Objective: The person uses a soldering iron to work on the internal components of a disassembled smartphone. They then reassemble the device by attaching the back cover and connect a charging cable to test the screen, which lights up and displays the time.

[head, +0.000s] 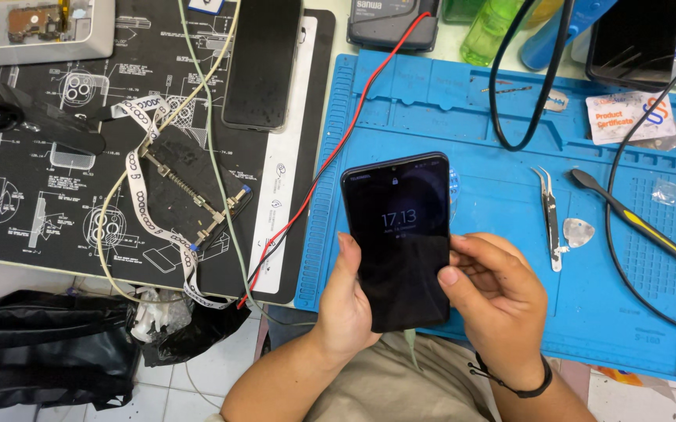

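The left hand [346, 301] cradled the smartphone [397, 238] upright, screen readable; the right hand [490, 293] pinched its three-o'clock edge, thumb steadying it.

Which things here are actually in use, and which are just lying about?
In use: dark smartphone with lit screen, held by left hand and right hand.

Lying about: tweezers, yellow-handled tool, metal pick, second phone, green bottle, blue mat.

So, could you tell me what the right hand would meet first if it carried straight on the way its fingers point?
The right hand points left, its fingers already on the lit smartphone. Beyond that sits the left hand, though depth is uncertain.
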